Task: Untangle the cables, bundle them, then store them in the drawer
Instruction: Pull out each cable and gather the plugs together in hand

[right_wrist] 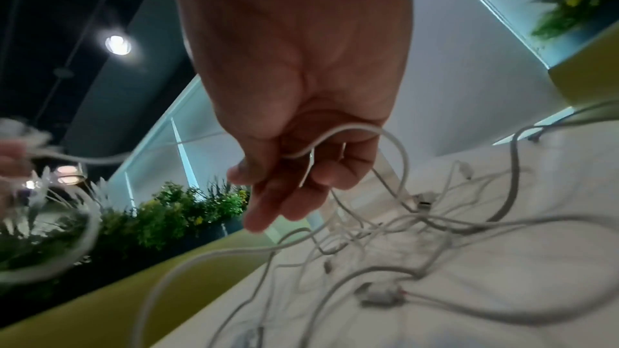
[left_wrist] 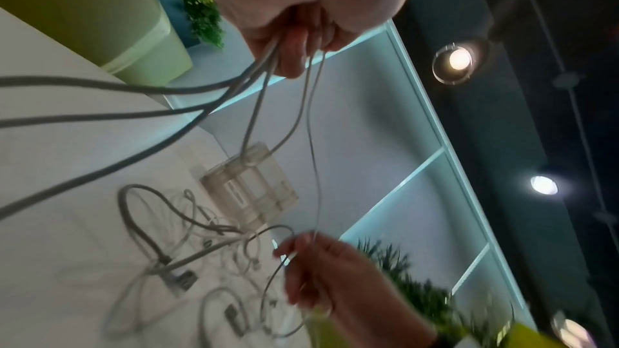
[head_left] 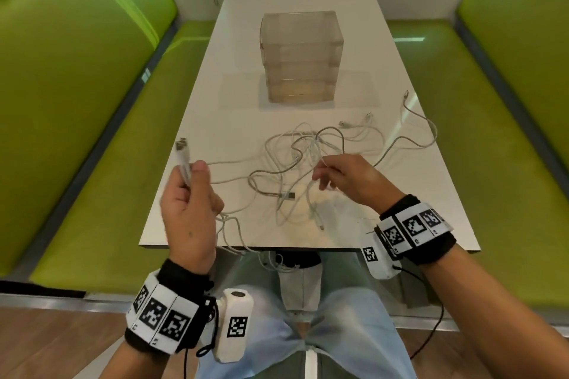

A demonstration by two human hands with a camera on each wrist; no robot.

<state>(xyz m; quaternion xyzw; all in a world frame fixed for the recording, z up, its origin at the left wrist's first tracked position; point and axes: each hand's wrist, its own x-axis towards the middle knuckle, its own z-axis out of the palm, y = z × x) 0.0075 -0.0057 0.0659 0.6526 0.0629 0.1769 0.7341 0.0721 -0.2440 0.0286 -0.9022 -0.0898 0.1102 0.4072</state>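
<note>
White charging cables [head_left: 303, 163] lie tangled on the near half of the pale worktop [head_left: 412, 194], some strands hanging over its near edge. Left hand [head_left: 187, 209], raised above the near-left corner of the worktop, is fisted around a gathered bunch of cable lengths; two plug ends [head_left: 182, 144] stick up out of the fist. From the left wrist view several strands run out of the closed fingers [left_wrist: 294, 44] down to the pile. Right hand [head_left: 348, 177] is over the near-right part of the tangle, thumb and forefinger pinching one strand, other fingers loosely spread; a loop of that strand crosses the palm in the right wrist view [right_wrist: 335, 136]. Beyond the tangle, mid-worktop, stands a clear plastic drawer unit [head_left: 300, 55], all drawers closed. Green upholstered benches [head_left: 77, 86] flank both sides.
</note>
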